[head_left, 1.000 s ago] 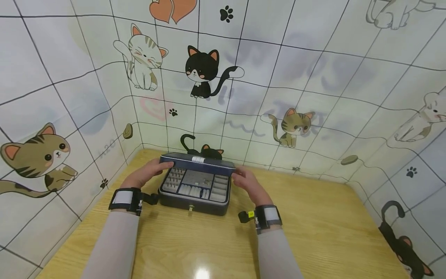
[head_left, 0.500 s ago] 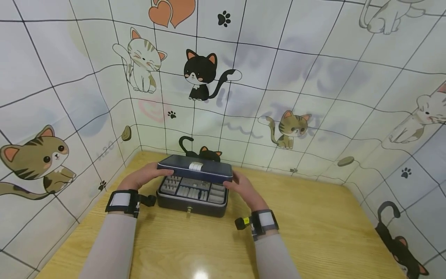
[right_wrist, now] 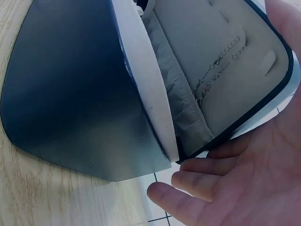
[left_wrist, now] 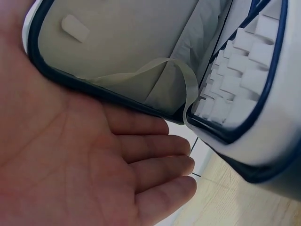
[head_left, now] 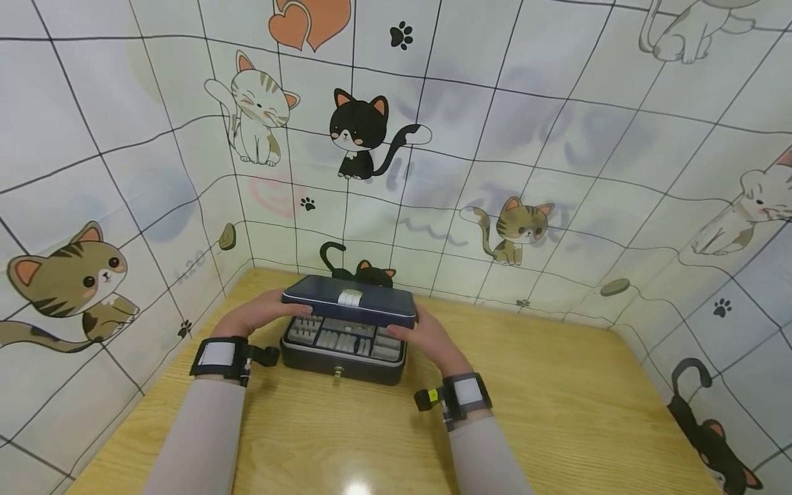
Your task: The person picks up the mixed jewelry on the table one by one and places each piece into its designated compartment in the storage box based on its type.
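Observation:
A dark blue jewelry box [head_left: 343, 368] stands on the table, its hinged lid [head_left: 371, 298] tilted partly raised. Inside, a light grey tray [head_left: 337, 340] has ring slots and several compartments. My left hand [head_left: 262, 309] holds the lid's left side, thumb across the front edge; in the left wrist view the other fingers [left_wrist: 160, 165] lie along the side, nearly straight. On the opposite side, my right hand [head_left: 428, 333] holds the lid with its thumb at the front corner. A thin silver chain [right_wrist: 218, 66] hangs against the grey lining inside the lid in the right wrist view.
The box sits on a wooden table [head_left: 346, 440] near its back left corner. A white cloth wall [head_left: 433, 165] with printed cats and grid lines rises behind and on both sides. A small brass latch [head_left: 338, 371] is on the box front.
The lid has tilted forward and down over the tray, and both hands have moved with it. Less of the tray shows now. In the last half second, the movement is slight.

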### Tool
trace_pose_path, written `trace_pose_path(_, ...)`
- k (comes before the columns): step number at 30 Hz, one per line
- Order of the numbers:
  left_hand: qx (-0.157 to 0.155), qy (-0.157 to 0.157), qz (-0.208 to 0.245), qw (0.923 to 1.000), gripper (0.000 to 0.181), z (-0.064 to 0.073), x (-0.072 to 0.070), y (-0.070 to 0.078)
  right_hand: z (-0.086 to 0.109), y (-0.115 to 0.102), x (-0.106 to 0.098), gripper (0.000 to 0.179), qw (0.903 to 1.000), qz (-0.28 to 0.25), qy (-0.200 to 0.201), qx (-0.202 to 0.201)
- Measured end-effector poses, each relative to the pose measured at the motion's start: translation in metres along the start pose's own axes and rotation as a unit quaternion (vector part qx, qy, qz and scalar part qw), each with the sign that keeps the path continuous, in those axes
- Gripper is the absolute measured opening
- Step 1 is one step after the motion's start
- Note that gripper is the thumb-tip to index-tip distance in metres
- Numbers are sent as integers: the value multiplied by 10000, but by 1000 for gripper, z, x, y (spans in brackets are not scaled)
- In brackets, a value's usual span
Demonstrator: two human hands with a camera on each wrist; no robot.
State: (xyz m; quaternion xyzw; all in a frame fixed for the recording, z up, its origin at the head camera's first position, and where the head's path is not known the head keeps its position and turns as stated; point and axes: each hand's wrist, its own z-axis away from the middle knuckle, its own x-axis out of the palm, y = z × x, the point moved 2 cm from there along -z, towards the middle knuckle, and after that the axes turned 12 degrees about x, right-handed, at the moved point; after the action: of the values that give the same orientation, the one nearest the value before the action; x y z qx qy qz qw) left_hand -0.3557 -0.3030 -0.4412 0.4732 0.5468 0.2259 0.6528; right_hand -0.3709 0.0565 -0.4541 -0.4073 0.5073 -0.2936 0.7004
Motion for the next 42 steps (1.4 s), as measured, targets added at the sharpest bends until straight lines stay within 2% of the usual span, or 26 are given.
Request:
trace_pose_path(13, 212, -297, -138, 9992, 91, 4, 2, 2, 0, -1, 2, 96, 9990, 74, -283, -328)
trace_pose_path(21, 313, -319, -324, 9985, 95, 3, 5, -2, -4, 3, 2, 100, 9977, 133, -449, -499)
trace_pose_path(30, 260, -391, -390, 9981, 105, 5, 7, -7, -8, 6, 6, 103, 9952, 244, -633, -707)
trace_pose_path(36, 303, -480, -476, 9972, 109, 7, 6, -3, -8, 5, 5, 108, 9934, 369, -729, -810)
trace_pose_path(42, 183, -535, -661, 9962, 113, 8, 7, 1, -9, 4, 4, 114, 9916, 591, -778, -848)
